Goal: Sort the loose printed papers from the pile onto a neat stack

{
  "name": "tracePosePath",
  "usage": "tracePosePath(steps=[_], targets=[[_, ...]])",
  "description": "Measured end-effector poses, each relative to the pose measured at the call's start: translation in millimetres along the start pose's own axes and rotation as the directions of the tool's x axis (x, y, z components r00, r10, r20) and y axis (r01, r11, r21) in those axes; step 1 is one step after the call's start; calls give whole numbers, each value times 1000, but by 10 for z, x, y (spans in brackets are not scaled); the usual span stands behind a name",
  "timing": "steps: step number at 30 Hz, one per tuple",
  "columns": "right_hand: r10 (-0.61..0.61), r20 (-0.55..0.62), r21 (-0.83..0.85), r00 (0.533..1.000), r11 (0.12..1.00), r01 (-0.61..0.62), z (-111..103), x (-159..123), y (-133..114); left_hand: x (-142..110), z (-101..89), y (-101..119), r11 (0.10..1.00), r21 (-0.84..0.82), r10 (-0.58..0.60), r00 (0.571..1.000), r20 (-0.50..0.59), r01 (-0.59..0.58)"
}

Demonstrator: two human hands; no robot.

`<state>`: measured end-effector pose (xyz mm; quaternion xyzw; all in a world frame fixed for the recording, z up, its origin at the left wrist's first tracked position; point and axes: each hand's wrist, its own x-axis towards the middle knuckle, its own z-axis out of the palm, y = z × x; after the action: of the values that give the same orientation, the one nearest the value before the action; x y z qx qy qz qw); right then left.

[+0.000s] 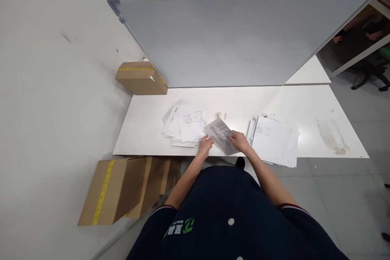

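Observation:
My right hand (239, 141) is closed on the right edge of a greyish printed sheet (223, 137), perhaps inside a clear sleeve; I cannot tell which. The sheet lies tilted over the front part of the white table. Just left of it is my left hand (205, 146), its thumb and fingers apart, close to the sheet's left edge. Beside that hand spreads a loose pile of printed papers (185, 122). A second paper stack (276, 140) lies right of my right hand, overhanging the table's front edge.
The white table (146, 130) has a tall whiteboard panel (219, 40) along its back. One cardboard box (141, 79) sits at the back left corner; more boxes (103, 191) stand low at the left. Small bits (219, 115) lie behind the sheet. A brownish smudge (332, 134) marks the table's right end.

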<state>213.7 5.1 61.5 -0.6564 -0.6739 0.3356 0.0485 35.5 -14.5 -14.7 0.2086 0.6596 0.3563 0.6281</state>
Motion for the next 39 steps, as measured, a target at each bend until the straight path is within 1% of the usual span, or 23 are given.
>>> tracePosePath(steps=[1, 3, 4, 5, 7, 11, 14, 19, 22, 26, 30, 31, 33, 36, 37, 39], targets=[[31, 10, 140, 999, 990, -32, 36, 16, 62, -17, 10, 6, 1000, -5, -9, 1000, 28, 9], [120, 58, 372, 991, 919, -133, 142, 38, 197, -44, 30, 3, 1000, 27, 3, 998, 62, -5], [163, 83, 446, 983, 876, -183, 207, 41, 265, -53, 38, -7, 998, 58, 20, 998, 61, -23], [200, 97, 484, 975, 846, -222, 274, 39, 330, -60, 46, -23, 995, 93, 32, 998, 50, -37], [253, 87, 489, 964, 832, -263, 396, 18, 446, -68, 62, -67, 988, 151, 37, 999, 24, -41], [323, 39, 412, 946, 857, -310, 534, -42, 616, -71, 124, -158, 975, 224, -4, 999, 43, -5], [363, 29, 404, 932, 848, -343, 553, -55, 724, -54, 197, -182, 968, 250, -34, 997, 68, 16], [406, 15, 431, 914, 822, -373, 534, 7, 890, 8, 294, -143, 963, 268, -72, 991, 117, 38], [417, 6, 457, 909, 808, -373, 531, 62, 949, 31, 327, -119, 959, 280, -80, 987, 141, 38], [415, -8, 487, 910, 796, -359, 541, 129, 984, 38, 346, -82, 951, 307, -77, 986, 148, 28], [418, -19, 495, 908, 793, -354, 548, 194, 1008, 58, 333, 35, 941, 337, -16, 993, 121, -26], [419, -19, 494, 908, 793, -356, 548, 209, 1015, 71, 330, 78, 938, 343, 15, 994, 110, -52], [422, -18, 489, 906, 794, -360, 547, 235, 1025, 110, 332, 166, 918, 370, 113, 989, 100, -142], [423, -18, 481, 906, 798, -363, 538, 258, 1029, 192, 366, 275, 844, 459, 253, 961, 115, -277], [423, -18, 478, 906, 800, -363, 532, 261, 1027, 222, 382, 301, 817, 495, 272, 955, 121, -295], [423, -19, 470, 906, 804, -365, 518, 262, 1018, 274, 413, 340, 776, 559, 269, 955, 125, -292]])
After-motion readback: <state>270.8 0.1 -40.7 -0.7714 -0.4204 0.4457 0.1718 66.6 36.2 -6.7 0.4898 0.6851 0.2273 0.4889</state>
